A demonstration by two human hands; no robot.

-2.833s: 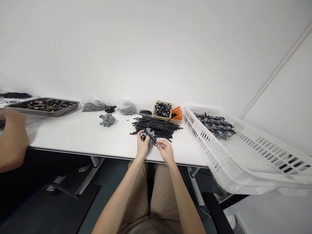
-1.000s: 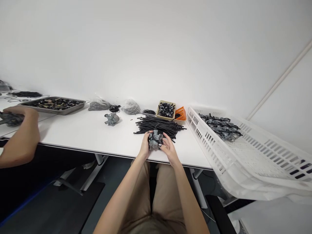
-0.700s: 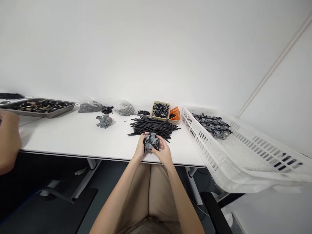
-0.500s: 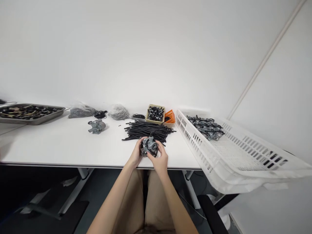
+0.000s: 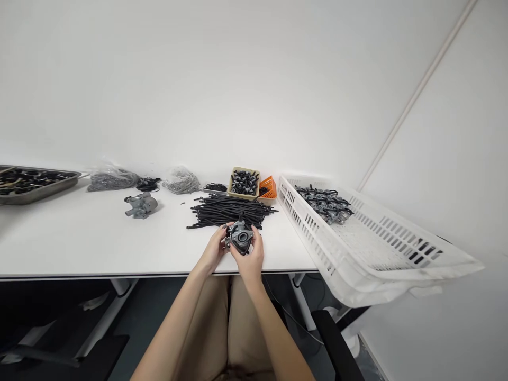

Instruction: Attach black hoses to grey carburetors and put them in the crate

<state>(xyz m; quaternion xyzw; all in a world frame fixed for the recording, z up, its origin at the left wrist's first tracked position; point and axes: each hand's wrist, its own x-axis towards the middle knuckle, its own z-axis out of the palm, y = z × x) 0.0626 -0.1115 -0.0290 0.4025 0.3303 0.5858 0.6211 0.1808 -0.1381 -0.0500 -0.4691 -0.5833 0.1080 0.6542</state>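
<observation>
Between my two hands I hold a grey metal carburetor (image 5: 240, 235) with a black cap on top, just above the front edge of the table. My left hand (image 5: 216, 248) grips its left side, fingers curled round it. Closed on the right side is my right hand (image 5: 251, 255), its thumb at the lower front. The round bore of the carburetor faces me. Right behind it lies a pile of black rubber hoses (image 5: 228, 210). Another grey carburetor (image 5: 141, 205) rests alone on the white table (image 5: 95, 243) to the left.
A white crate (image 5: 329, 248) at right holds rows of carburetors (image 5: 325, 203). Behind the hoses stand a beige basket (image 5: 257, 182) of small black parts and an orange basket (image 5: 271, 185). Farther left are plastic bags (image 5: 113, 179) of parts and a metal tray (image 5: 47, 193).
The carburetor has been turned in my hands, so its bore faces me more squarely. The view has shifted slightly to the right. Both hands keep their hold.
</observation>
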